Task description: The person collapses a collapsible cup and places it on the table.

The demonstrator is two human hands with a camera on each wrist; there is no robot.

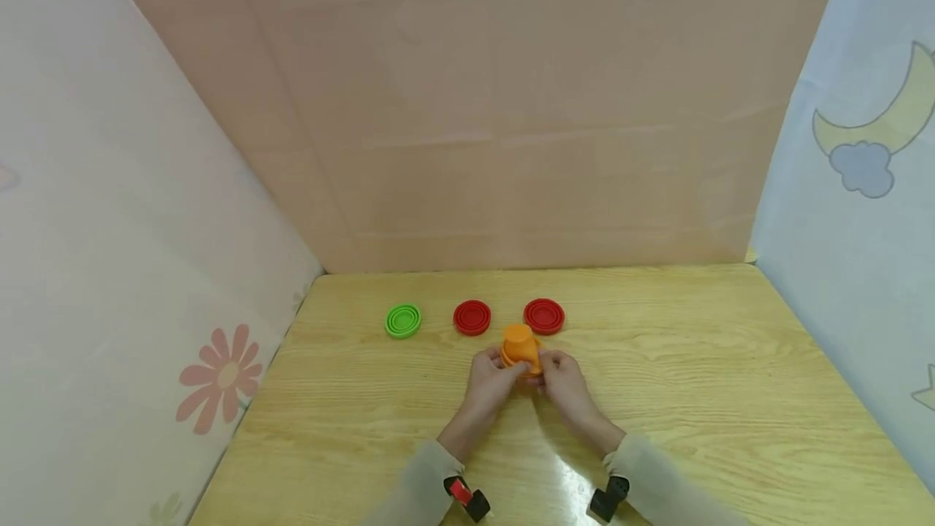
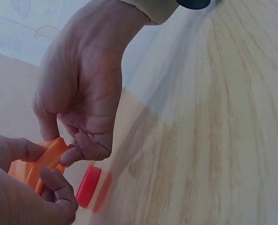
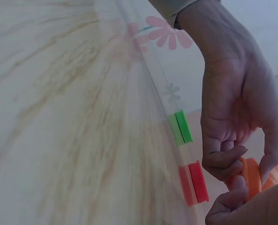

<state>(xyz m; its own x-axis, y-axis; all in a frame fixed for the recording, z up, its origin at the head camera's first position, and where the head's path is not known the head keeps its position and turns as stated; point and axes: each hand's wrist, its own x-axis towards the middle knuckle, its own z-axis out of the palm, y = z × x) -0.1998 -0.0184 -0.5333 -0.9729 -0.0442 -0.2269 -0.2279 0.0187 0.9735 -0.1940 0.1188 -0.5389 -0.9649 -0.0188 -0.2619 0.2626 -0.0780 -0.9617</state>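
Both hands grip an orange collapsible cup (image 1: 519,339) in the head view, its narrow end up and its rings partly pushed out. On the cup's left side, the left hand (image 1: 491,384) holds the rim, with the thumb laid across the front. My right hand (image 1: 568,386) pinches the rim from the other side. Close up in the left wrist view, thumbs and fingertips squeeze the orange rim (image 2: 52,154) from both sides. The fingers hide part of the cup in the right wrist view.
Behind the hands, a flat green collapsible cup (image 1: 403,321), a flat red one (image 1: 471,317) and another red one (image 1: 544,316) lie in a row on the wooden table (image 1: 701,396). A brown paper-like back wall (image 1: 511,128) and printed side walls surround the table.
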